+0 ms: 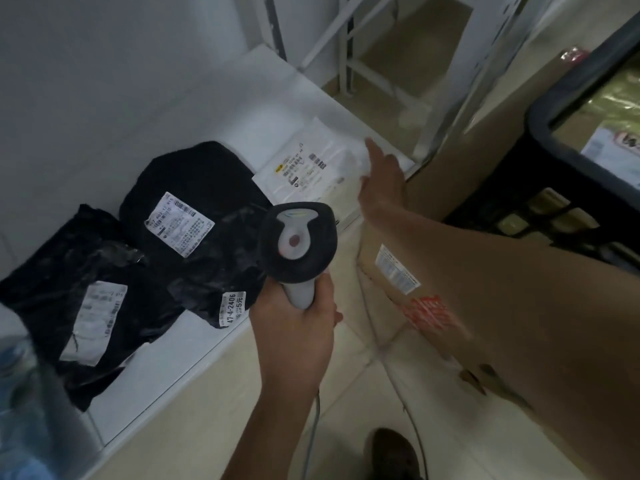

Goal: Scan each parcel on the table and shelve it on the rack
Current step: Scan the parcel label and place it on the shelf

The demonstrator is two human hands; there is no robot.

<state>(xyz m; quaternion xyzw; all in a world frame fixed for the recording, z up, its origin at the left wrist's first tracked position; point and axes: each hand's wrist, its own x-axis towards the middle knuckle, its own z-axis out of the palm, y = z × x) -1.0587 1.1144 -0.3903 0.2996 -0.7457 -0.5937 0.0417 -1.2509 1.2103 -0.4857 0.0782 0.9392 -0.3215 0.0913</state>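
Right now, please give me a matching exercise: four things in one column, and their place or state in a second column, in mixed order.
Things:
1. barcode scanner
2. white parcel
3. right hand
4. black parcels

Places or states:
A. lying on the table, far end
B. gripped in the left hand
C. lying on the table, near end
D. open, reaching toward the white parcel

Pairs: 1-B, 2-A, 3-D, 4-C

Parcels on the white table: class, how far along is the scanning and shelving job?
Done: nothing shows as shelved. In hand: left hand grips the grey handheld scanner; right hand reaches over the white flat parcel. Left: three black plastic-bag parcels on the white table.
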